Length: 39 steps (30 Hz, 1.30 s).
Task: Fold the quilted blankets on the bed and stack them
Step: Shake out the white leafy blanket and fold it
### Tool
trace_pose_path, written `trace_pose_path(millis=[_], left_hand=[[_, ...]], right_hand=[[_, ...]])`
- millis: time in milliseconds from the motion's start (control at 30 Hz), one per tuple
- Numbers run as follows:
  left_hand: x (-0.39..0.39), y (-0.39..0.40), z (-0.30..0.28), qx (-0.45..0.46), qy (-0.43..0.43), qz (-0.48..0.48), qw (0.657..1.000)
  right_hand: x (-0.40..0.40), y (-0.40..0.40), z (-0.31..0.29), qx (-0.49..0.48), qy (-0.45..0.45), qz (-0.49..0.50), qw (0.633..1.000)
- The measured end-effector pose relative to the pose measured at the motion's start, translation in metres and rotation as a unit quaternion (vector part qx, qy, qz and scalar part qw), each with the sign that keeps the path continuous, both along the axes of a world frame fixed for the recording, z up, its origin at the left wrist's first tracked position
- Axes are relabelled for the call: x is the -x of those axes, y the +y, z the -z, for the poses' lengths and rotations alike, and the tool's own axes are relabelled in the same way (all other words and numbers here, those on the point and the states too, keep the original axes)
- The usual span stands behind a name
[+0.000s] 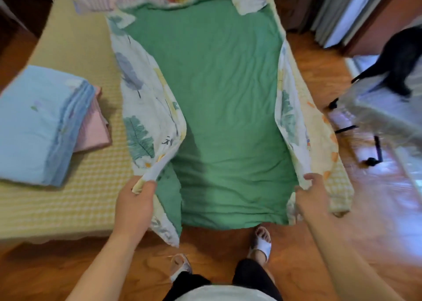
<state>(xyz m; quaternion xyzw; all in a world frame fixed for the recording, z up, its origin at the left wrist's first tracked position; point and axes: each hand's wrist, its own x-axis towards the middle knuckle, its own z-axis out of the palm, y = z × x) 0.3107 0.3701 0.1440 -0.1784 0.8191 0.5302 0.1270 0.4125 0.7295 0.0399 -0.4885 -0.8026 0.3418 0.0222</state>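
- My left hand (134,200) pinches the near left corner of the green blanket (219,109), fingers curled over its leaf-printed side.
- My right hand (310,198) grips the near right corner the same way.
- The blanket lies lengthwise on the bed (75,200), green face up, both long edges turned inward.
- A folded blue blanket (36,125) sits on a pink blanket (96,127) at the bed's left.
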Motion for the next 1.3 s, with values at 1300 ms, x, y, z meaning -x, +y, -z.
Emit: trace_pose_path(millis=[1300], left_hand=[[-0.035, -0.05, -0.127, -0.183, -0.061, 0.138, 0.971]], right_hand=[[0.013, -0.272, -0.174, -0.082, 0.246, -0.432, 0.864]])
